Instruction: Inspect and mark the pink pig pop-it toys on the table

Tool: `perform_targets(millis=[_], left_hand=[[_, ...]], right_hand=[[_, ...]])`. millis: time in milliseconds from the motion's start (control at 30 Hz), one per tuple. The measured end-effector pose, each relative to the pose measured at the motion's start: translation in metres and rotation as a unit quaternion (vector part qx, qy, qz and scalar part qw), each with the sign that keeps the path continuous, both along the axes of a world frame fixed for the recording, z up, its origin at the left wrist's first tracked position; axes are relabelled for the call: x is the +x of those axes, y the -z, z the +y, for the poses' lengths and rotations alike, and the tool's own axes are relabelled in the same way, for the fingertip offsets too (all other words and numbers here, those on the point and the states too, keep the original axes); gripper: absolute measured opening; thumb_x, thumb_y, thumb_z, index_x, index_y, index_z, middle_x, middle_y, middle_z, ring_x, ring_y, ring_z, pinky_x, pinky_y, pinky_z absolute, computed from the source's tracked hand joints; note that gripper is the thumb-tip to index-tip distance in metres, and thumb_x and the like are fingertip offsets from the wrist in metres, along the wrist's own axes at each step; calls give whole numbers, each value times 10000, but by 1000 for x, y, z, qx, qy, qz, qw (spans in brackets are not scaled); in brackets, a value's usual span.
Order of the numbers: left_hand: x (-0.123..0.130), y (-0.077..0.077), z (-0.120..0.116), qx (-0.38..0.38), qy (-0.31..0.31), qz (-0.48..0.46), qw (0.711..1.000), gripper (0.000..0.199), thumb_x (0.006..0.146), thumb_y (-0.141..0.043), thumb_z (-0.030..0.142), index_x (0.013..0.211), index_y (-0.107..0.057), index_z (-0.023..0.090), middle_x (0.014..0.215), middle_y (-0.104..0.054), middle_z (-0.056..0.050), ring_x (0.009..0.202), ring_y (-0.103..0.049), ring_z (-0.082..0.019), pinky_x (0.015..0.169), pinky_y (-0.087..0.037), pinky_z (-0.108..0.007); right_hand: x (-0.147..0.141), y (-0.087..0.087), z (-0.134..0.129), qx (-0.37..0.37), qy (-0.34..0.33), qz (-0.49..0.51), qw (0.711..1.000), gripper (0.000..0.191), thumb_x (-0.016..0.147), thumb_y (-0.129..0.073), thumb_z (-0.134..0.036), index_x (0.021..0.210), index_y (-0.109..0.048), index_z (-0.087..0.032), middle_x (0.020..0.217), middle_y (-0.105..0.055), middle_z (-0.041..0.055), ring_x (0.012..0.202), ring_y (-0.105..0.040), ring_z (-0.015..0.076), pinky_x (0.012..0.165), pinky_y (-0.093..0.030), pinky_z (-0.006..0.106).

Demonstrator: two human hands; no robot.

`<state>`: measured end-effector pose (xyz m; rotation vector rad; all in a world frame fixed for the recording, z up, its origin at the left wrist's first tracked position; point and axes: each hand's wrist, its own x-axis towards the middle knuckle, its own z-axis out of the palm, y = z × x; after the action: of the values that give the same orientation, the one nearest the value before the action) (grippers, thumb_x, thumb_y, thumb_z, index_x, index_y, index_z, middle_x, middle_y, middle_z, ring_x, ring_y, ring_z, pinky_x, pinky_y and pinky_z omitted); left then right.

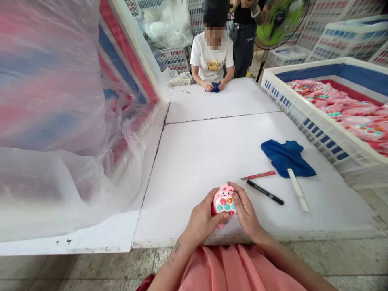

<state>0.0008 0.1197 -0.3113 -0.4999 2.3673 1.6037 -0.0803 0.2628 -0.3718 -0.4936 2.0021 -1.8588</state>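
Between both hands, close to the table's front edge, is a pink animal-shaped toy (226, 201) with a white front and coloured round buttons. My left hand (203, 216) grips its left side, thumb along the lower edge. My right hand (243, 208) holds the right side, thumb on the front near the buttons. Right of the hands lie a red-handled craft knife (260, 175) and a black marker pen (265, 192). Farther right, a white flat stick (297, 190) rests partly on a crumpled blue cloth (286, 157).
The white table (200, 153) has dark seams. At right stands a large white plastic crate (315, 121) of pink toys. Plastic sheeting (121, 169) over striped material crowds the left. Across the table a person (212, 60) handles blue cloth; another stands behind, near a green fan (279, 20).
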Motion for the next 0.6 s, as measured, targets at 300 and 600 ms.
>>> perform_targets(millis=[300, 600], left_hand=[[0, -1, 2, 73, -68, 34, 994, 469, 923, -419, 517, 1304, -428, 243, 781, -695, -2, 511, -652, -169, 502, -504, -277], [13, 16, -21, -100, -78, 67, 990, 574, 926, -436, 467, 1436, -304, 240, 987, -615, -49, 756, -584, -172, 754, -471, -330]], right_hand=[[3, -8, 5, -34, -119, 10, 992, 527, 946, -469, -393, 1438, -331, -262, 1464, -422, 62, 1321, -423, 222, 1105, -359, 381], [-97, -21, 55, 76, 26, -33, 996, 670, 813, -633, -480, 1412, -433, -257, 1329, -546, 145, 924, -655, 277, 573, -594, 345]])
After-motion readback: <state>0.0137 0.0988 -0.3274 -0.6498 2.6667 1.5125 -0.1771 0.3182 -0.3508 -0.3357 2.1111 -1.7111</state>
